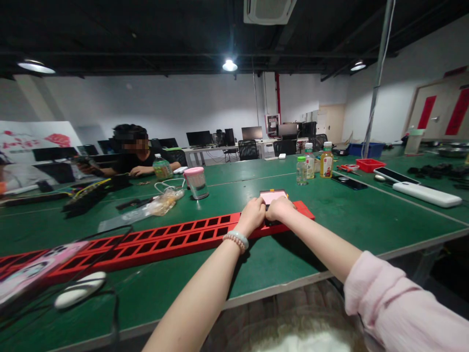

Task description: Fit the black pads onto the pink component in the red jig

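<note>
My left hand [253, 214] and my right hand [280, 208] are side by side at the right end of a long red slotted tray [164, 240] on the green table [330, 215]. Both have their fingers curled down onto a small dark part seated in the tray; what the fingers grip is hidden beneath them. Right behind the hands a phone with a pink screen [273, 196] leans up. A bead bracelet circles my left wrist, and a pink sleeve covers my right upper arm.
A pink-lidded cup [196, 183], a plastic bag and cables lie to the left. Bottles [314, 163] stand to the right, with a red bin [370, 165] and white power bank [427, 194]. Another person sits at far left [132, 155]. A white mouse [79, 289] lies near me.
</note>
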`<state>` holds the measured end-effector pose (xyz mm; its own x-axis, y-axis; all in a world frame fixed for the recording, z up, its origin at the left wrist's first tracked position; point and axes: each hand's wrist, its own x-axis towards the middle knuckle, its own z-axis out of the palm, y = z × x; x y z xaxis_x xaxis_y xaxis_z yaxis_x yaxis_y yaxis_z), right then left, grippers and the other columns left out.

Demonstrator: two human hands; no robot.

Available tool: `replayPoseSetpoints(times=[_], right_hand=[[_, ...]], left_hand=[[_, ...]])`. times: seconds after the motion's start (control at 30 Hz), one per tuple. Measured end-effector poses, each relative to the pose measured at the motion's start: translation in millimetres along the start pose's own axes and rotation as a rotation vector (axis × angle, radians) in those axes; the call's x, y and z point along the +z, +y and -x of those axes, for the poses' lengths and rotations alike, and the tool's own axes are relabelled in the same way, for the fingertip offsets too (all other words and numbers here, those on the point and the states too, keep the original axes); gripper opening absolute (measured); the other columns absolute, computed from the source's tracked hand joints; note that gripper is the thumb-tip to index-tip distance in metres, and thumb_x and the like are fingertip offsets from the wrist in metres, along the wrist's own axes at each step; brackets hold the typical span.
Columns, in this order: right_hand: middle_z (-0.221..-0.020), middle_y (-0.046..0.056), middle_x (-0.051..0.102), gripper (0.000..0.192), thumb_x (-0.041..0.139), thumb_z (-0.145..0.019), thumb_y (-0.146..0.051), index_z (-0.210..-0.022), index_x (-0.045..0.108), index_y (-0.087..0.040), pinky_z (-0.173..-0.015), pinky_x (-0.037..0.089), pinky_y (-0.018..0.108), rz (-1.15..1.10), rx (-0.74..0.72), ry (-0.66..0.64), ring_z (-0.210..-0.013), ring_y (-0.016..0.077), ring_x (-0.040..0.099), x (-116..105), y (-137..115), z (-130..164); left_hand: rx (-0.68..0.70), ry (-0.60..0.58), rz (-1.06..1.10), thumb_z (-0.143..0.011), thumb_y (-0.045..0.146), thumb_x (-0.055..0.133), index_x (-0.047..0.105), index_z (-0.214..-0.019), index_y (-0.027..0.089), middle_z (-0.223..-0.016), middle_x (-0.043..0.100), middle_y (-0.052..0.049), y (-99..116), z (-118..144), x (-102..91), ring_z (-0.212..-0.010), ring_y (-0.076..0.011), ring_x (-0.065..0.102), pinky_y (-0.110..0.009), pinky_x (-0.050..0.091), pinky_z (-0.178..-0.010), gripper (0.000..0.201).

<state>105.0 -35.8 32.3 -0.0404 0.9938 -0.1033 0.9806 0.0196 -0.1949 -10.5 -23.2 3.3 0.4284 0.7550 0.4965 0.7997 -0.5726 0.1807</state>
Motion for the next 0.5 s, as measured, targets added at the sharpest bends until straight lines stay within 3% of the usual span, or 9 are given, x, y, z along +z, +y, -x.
replayPoseSetpoints(times=[0.07,0.1,0.3,0.5], right_hand=[[-0.116,0.024,0.054,0.047,0.063,-0.067,-0.037,-0.109,0.063,-0.017,-0.060,0.050,0.048,0.045,0.180,-0.017,-0.099,0.0405,0.055,-1,-3,-3],[-0.115,0.024,0.055,0.045,0.063,-0.068,-0.036,-0.108,0.064,-0.016,-0.060,0.050,0.048,0.045,0.203,-0.021,-0.098,0.0403,0.055,-1,-3,-5],[-0.112,0.024,0.056,0.042,0.064,-0.068,-0.032,-0.105,0.064,-0.014,-0.066,0.048,0.049,0.066,0.224,-0.004,-0.101,0.0394,0.054,-5,-5,-14],[-0.096,0.022,0.062,0.046,0.056,-0.072,-0.048,-0.099,0.066,-0.014,-0.064,0.047,0.053,0.005,0.185,-0.113,-0.088,0.0368,0.060,2,2,-25]], left_hand=[[0.000,0.002,0.010,-0.083,0.015,0.033,0.057,-0.083,0.016,-0.082,0.058,-0.007,0,0,0.7,-0.080,-0.0176,0.054,-0.030,0.042,-0.076,0.024],[0.002,0.003,0.014,-0.083,0.015,0.033,0.057,-0.082,0.016,-0.082,0.058,-0.007,0,0,1.0,-0.080,-0.0177,0.054,-0.030,0.042,-0.076,0.024],[0.010,-0.002,0.025,-0.083,0.016,0.035,0.057,-0.080,0.016,-0.081,0.058,-0.006,-1,0,1.6,-0.078,-0.0175,0.055,-0.029,0.042,-0.075,0.023],[0.001,-0.017,0.025,-0.083,0.017,0.035,0.058,-0.079,0.015,-0.081,0.059,-0.006,0,0,0.1,-0.078,-0.0169,0.055,-0.028,0.043,-0.074,0.024]])
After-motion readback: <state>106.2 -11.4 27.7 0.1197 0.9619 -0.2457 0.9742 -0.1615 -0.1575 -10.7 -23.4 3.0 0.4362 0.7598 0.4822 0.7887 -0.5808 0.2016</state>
